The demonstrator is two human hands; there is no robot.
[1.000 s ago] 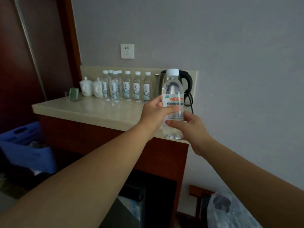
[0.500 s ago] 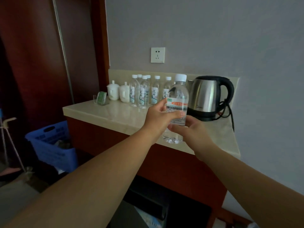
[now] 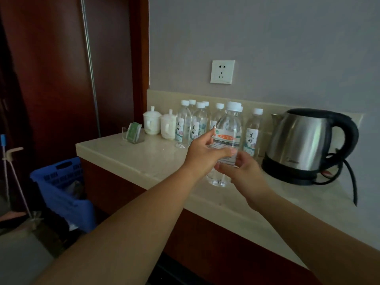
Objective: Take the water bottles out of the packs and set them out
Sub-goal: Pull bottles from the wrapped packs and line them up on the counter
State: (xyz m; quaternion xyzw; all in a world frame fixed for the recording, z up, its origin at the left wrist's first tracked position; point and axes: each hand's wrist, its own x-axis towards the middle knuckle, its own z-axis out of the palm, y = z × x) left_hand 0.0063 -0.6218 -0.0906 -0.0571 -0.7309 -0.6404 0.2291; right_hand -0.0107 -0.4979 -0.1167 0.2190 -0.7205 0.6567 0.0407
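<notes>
Fingers [image 3: 205, 139] of the left hand [image 3: 200, 156] are wrapped round the clear plastic water bottle with white cap and orange label [image 3: 228, 126], with the right hand [image 3: 245, 171] gripping lower down, bottle upright over the beige stone counter [image 3: 144, 157]. Seems well underway imo: a cluster of white-capped clear bottles [image 3: 197, 124] already stands by the back wall, this one needs placing, and no packs in view.

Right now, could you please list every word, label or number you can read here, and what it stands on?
"美好", apparently: labels of the standing bottles.
Orange-banded label of the held bottle: too blurred to read.
Mark low on the kettle: too small to read.
Nothing readable on the wall socket.
</notes>
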